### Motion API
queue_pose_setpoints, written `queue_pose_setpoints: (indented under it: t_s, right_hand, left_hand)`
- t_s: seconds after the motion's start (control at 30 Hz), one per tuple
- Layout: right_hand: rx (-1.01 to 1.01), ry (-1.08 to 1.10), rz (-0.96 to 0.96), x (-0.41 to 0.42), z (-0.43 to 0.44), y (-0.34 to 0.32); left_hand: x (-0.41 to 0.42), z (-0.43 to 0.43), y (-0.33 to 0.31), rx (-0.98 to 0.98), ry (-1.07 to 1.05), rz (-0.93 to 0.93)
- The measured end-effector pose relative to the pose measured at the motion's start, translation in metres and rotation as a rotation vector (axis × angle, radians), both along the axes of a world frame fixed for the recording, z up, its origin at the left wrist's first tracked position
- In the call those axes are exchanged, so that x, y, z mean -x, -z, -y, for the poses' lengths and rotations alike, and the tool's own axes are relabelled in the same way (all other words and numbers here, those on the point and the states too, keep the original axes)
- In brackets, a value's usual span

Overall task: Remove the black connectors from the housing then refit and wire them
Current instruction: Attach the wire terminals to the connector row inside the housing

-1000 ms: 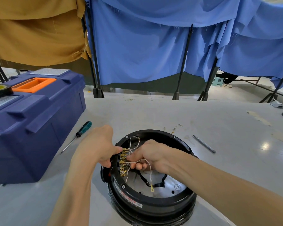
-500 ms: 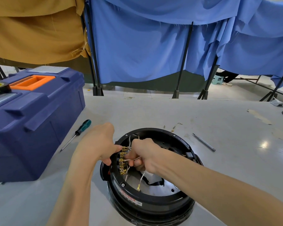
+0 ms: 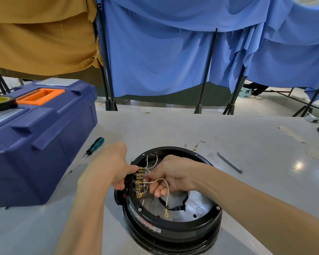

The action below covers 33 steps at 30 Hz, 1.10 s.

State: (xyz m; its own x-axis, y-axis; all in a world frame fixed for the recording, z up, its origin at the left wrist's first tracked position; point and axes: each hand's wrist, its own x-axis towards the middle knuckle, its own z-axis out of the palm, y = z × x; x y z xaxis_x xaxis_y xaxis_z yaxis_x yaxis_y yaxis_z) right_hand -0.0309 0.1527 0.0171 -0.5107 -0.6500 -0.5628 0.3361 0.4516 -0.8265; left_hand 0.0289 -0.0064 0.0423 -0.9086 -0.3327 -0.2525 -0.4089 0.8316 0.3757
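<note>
Works at a round black housing [image 3: 173, 230] set open side up on the grey counter [image 3: 247, 137]. Grips the housing's left rim with the left hand [image 3: 107, 170], thumb laid along the top toward a row of brass terminals [image 3: 139, 182], fingers curled down the outside just above the black connector [image 3: 118, 198] jutting from the rim there. Reaches inside with the right hand [image 3: 175, 174], fingers curled, pinching a white wire [image 3: 165, 183] just beside the terminals. Lets that wire arc over the fingers and hang to a yellow ring lug [image 3: 166, 215] above the metal floor, close to a black strap [image 3: 173, 208] lying inside. Has a blue toolbox [image 3: 44, 144] at the left of the counter, a green-handled screwdriver [image 3: 95, 146] between toolbox and housing, and a slim grey tool [image 3: 229, 162] to the right, well apart from the rim.
</note>
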Motion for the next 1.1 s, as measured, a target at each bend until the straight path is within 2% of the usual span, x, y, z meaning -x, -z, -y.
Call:
queue_pose_setpoints:
  t_s: [0.13, 0.27, 0.4, 0.53, 0.93, 1.1]
  right_hand:
    - [0.156, 0.001, 0.247, 0.003, -0.015, 0.001]
    - [0.223, -0.055, 0.296, 0.005, -0.025, 0.005]
    - [0.202, -0.122, 0.228, 0.007, -0.028, 0.009]
    - [0.192, -0.098, 0.055, 0.002, -0.024, 0.013]
    - [0.124, -0.129, -0.178, -0.006, -0.015, 0.014]
    - [0.101, -0.103, -0.211, -0.009, -0.014, 0.017]
  left_hand:
    - [-0.003, 0.002, 0.001, -0.106, -0.024, -0.02]
    - [-0.005, 0.0, -0.002, -0.129, -0.02, -0.019]
    - [-0.012, 0.003, -0.012, -0.178, 0.042, 0.064]
    - [-0.016, 0.002, -0.014, -0.207, 0.057, 0.121]
    - [-0.018, -0.005, -0.015, -0.256, 0.019, 0.14]
    - [-0.019, -0.004, -0.014, -0.27, 0.013, 0.138]
